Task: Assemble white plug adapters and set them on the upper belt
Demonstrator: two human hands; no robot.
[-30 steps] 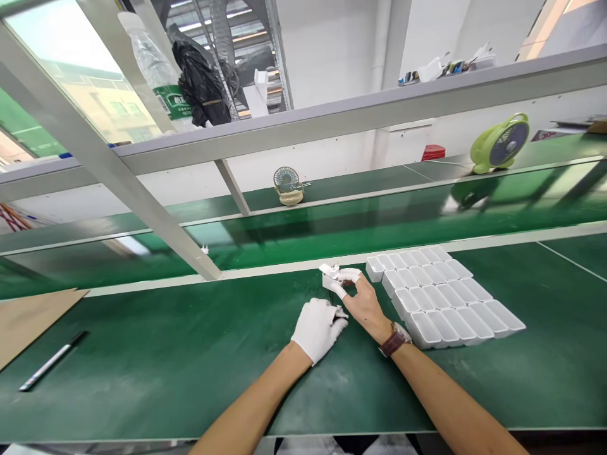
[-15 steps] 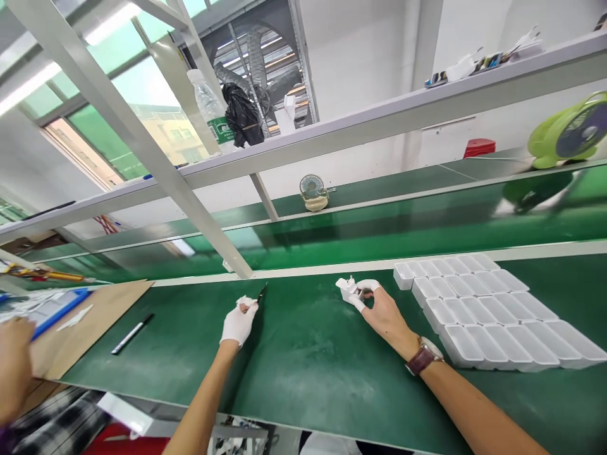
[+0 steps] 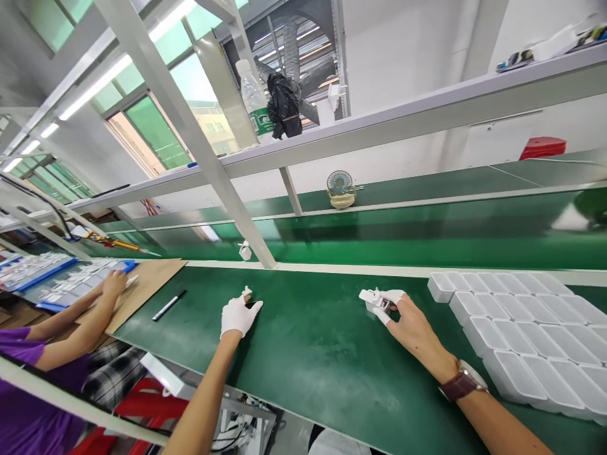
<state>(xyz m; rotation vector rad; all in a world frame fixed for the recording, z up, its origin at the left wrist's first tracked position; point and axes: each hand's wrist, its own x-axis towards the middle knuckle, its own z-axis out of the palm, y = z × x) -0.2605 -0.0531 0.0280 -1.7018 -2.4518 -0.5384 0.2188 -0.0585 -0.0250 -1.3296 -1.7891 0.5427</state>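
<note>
White part (image 3: 372, 298), seemingly light, stiff plastic, best held by its sides; right grip (image 3: 411, 323) pinches it, left grip (image 3: 237, 317) unclear.

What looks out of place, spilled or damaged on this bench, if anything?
Nothing looks spilled or damaged. Slightly odd: the pen lies loose on the green bench, apart from the white trays and the white part in the right hand.

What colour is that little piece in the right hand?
The little piece is white; it shows best in the head view.
</note>
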